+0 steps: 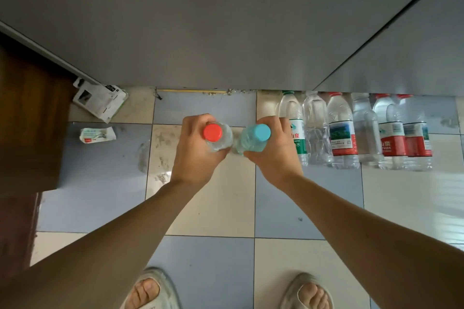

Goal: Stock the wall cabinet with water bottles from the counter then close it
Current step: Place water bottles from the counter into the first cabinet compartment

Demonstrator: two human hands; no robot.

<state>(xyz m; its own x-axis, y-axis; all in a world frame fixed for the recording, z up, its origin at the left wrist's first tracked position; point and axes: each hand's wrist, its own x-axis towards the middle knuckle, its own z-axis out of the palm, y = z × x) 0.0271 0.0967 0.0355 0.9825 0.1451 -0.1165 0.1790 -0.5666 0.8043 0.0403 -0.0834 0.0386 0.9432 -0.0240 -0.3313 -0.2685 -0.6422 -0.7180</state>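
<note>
My left hand [194, 150] grips a clear water bottle with a red cap [213, 132], held upright over the tiled floor. My right hand [275, 155] grips a bluish bottle with a light-blue cap [261, 133]. The two bottles nearly touch side by side. A row of several clear water bottles [341, 130] with red, green and white labels stands on the floor to the right, against the base of a grey cabinet front [200, 32]. A dark seam [401, 12] runs diagonally between two grey panels at the upper right.
A brown wooden surface [27, 120] fills the left edge. A crumpled white carton [100, 101] and a small tissue pack [98, 135] lie on the floor at the left. My two feet in grey slippers [150, 291] stand at the bottom on blue and cream tiles.
</note>
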